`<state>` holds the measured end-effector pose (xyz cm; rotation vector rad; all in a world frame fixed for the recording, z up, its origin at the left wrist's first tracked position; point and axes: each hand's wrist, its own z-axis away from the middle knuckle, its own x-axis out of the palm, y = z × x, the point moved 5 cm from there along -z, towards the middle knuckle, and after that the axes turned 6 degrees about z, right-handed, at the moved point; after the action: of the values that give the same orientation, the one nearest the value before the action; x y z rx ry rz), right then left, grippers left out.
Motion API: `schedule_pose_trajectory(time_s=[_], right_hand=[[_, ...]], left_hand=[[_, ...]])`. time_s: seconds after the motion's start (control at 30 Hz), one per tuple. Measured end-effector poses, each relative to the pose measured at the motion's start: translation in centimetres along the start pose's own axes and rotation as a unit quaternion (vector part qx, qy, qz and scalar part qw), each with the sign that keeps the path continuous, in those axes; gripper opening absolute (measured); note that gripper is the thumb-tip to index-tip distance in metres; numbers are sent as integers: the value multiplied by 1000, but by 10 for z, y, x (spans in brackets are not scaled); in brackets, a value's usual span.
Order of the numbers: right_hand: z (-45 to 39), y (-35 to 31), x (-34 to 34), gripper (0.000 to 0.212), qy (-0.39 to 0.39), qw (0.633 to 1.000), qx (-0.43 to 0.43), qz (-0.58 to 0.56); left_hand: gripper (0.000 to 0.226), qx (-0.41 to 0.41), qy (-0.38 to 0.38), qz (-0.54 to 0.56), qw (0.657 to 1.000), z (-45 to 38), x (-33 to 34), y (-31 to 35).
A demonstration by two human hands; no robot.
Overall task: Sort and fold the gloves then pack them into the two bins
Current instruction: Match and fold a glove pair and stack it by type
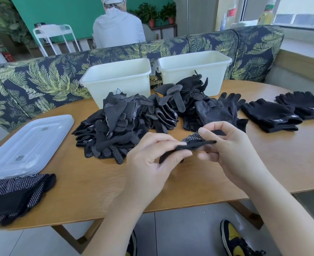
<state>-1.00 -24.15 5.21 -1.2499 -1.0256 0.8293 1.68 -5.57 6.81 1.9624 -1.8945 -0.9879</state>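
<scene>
Left hand: the left hand (pixel 148 159) is raised above the near part of the table (pixel 89 183); thumb and curled fingers pinch the near end of a black dotted glove (pixel 191 144).
Right hand: the right hand (pixel 232 150) pinches the far end of the same glove between thumb and bent fingers.
Held glove: seen nearly edge-on, stretched between both hands, white grip dots showing on its upper side, clear of the table surface.
Glove pile: an unsorted pile of black gloves (pixel 134 122) lies at the table centre, just beyond the hands; dotted and mesh types are mixed.
Left bin: a white plastic bin (pixel 115 78) stands behind the pile, touching its far edge.
Right bin: a second white bin (pixel 195 71) stands beside the first; gloves lean against its front wall.
Sorted dotted gloves: a flat stack of dotted gloves (pixel 19 194) lies at the near left table edge.
Sorted fingerless gloves: a stack of fingerless gloves (pixel 270 115) lies to the right of the pile.
Sorted full-finger gloves: a stack of plain gloves (pixel 303 104) lies at the far right.
Lid: a translucent lid (pixel 27 145) rests flat on the table's left side, just beyond the dotted stack.
</scene>
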Motion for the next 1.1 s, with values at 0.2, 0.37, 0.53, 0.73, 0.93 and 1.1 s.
schedule_pose_trajectory(time_s=[0.2, 0.37, 0.53, 0.73, 0.93, 1.1], right_hand=[[9, -17, -2, 38, -35, 965, -159, 205], [16, -18, 10, 25, -106, 946, -225, 206], [27, -30, 17, 15, -203, 952, -201, 108], [24, -25, 17, 27, -216, 954, -131, 162], [-11, 31, 7, 20, -176, 925, -22, 335], [-28, 48, 2, 13, -104, 918, -38, 380]], left_hand=[[14, -123, 83, 74, 986, -6, -14, -8], [11, -176, 89, 134, 971, -11, -16, 6], [15, -182, 84, 169, 965, -14, -21, 30], [18, -244, 63, 167, 953, -15, -25, 22], [12, -358, -49, 60, 931, 3, -7, -52], [26, -388, -76, 6, 919, 15, 3, -87]])
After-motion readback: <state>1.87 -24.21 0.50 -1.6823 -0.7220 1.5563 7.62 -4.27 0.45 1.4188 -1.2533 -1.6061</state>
